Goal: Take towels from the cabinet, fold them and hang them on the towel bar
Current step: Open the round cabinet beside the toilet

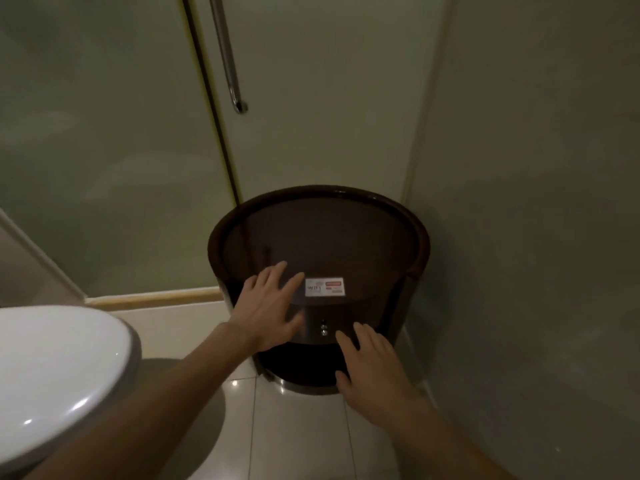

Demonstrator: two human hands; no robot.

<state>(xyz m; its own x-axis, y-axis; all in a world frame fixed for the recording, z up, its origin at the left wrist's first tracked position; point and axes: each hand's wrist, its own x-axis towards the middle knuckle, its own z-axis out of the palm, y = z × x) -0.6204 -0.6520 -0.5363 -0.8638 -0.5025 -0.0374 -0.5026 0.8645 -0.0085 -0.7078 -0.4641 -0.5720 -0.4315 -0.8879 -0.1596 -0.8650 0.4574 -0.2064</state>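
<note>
Presently: round dark-brown cabinet (332, 190) stands on the tiled floor (298, 438), in the corner between a frosted glass door (311, 116) and the right wall (519, 202). Its front is closed. A white sticker (325, 287) reading "WIFI" lies near the front edge of its top. Two small metal knobs (323, 329) sit one above the other on the curved front, just below the top.

Left hand (268, 306): fingers straight and spread, holding nothing, over the front-left edge of the cabinet top, beside the sticker. Contact cannot be judged.

Right hand (370, 362): fingers extended and loose, holding nothing, before the lower front, just right of and below the knobs.

White toilet lid (59, 358) at lower left. Metal bar (225, 53) mounted on the glass door, above the cabinet.
</note>
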